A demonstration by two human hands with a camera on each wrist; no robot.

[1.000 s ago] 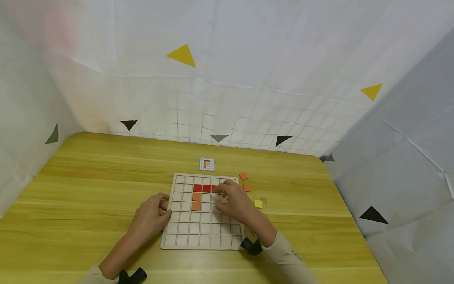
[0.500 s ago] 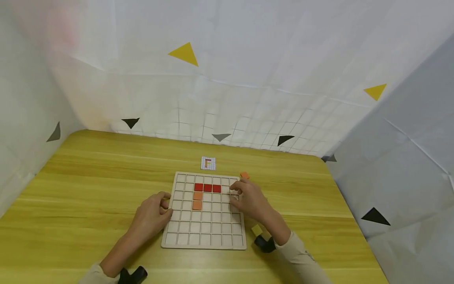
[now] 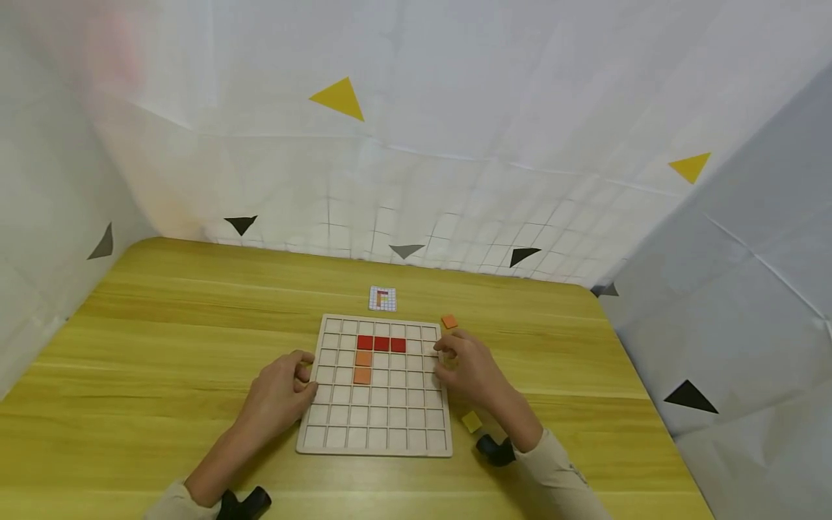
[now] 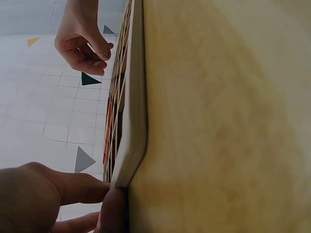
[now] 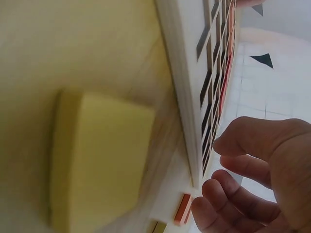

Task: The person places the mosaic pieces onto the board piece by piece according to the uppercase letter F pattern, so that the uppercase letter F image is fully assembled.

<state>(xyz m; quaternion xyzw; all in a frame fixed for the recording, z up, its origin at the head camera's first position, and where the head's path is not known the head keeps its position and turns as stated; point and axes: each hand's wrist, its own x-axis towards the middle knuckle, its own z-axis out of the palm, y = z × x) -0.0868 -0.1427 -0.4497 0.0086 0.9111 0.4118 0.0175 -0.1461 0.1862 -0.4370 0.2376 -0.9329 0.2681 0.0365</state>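
A wooden grid board point(image 3: 377, 419) lies on the table, with red tiles point(image 3: 381, 344) in a row and orange tiles point(image 3: 362, 375) in a column below its left end. At the board's left edge, my left hand point(image 3: 276, 390) holds the rim between thumb and fingers. My right hand point(image 3: 471, 367) hovers over the right edge, fingers loosely bent and apart from the thumb, nothing seen between them. A loose orange tile point(image 3: 450, 321) lies just beyond it. Nearer the wrist is a yellow tile point(image 3: 471, 422), large in the right wrist view. Some tiles are hidden under the right hand.
A small pattern card point(image 3: 383, 298) lies behind the board, printed with a similar coloured shape. White sheets point(image 3: 455, 180) with yellow, black and grey triangles surround the wooden table point(image 3: 182, 318) at the back and sides.
My right hand has drawn back from the third red tile, which now sits fully in view, to the board's right edge over the loose tiles. The left hand keeps its place.
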